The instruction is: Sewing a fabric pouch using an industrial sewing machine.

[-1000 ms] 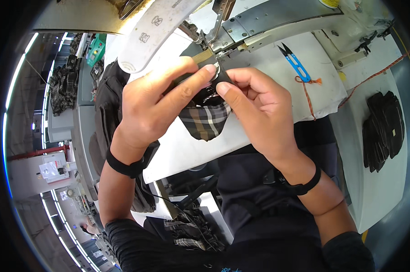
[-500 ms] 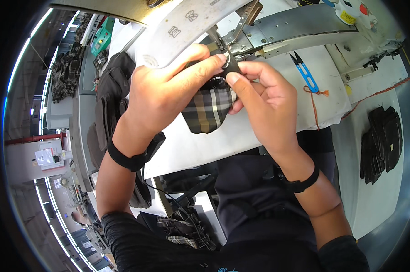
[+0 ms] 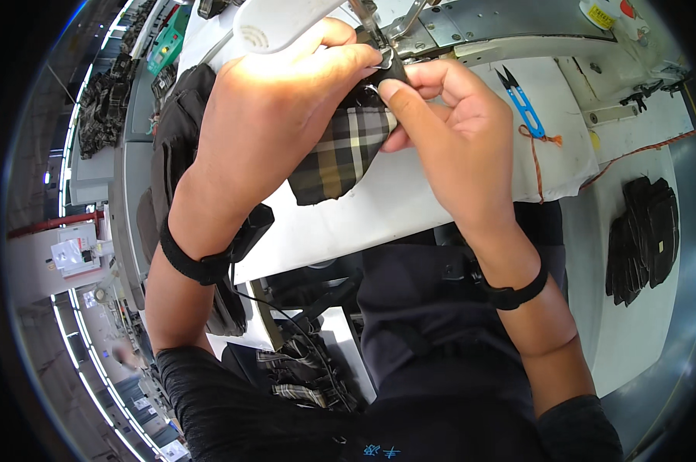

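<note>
Your right hand [image 3: 471, 142] pinches the cloth [image 3: 340, 150] between your hands; your left hand [image 3: 275, 100] touches its dark edge, grip unclear. With the machine [image 3: 486, 27] just beyond, a slack pinch could skew that edge.

Two wristbands [image 3: 184, 259], one held plaid cloth [image 3: 337, 158], one blue snipper [image 3: 536, 129] show.

White worktable [image 3: 340, 223], blue snips [image 3: 524, 103] and orange cord [image 3: 537, 168] on it, dark fabric stack [image 3: 644, 239] on white surface [image 3: 629, 327] at right
</note>
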The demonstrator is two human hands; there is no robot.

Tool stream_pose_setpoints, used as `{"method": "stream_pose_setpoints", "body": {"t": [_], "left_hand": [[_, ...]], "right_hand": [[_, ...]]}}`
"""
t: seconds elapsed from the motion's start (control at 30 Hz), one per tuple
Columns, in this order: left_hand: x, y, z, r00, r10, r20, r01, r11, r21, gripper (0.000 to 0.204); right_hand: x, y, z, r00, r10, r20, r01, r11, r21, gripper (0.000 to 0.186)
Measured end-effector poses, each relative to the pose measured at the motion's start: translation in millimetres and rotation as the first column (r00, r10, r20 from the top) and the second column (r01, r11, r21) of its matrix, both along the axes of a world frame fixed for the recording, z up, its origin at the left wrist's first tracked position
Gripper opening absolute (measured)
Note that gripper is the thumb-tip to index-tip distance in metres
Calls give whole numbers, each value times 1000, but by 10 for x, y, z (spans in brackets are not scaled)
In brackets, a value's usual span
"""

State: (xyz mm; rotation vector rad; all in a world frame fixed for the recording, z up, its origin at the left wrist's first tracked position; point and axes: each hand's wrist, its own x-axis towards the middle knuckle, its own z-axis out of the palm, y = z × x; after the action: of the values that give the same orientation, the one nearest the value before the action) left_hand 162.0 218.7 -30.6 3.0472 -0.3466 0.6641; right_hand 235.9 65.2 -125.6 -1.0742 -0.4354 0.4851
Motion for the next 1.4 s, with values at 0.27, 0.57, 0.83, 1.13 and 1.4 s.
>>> {"method": "stream_pose_setpoints", "body": {"t": [0.27,0.57,0.83,1.13,1.4], "left_hand": [[-5,-74,-28,998,53,15,-54,998,42,22],[-61,-181,19,989,140,-41,-138,990,40,22],[-24,-79,26,997,57,-52,-56,998,16,23],[-62,250,-161,990,-33,133,33,999,0,22],[19,218,119,960,-276,-49,278,914,297,34]], "right_hand": [[15,29,44,999,-37,-16,37,999,-1,11],[5,51,58,1000,-25,5,25,1000,7,13],[89,-6,81,993,-15,116,35,985,-171,21],[207,-28,187,902,178,393,41,872,-488,45],[271,144,452,932,362,-30,-271,640,-719,54]]}}
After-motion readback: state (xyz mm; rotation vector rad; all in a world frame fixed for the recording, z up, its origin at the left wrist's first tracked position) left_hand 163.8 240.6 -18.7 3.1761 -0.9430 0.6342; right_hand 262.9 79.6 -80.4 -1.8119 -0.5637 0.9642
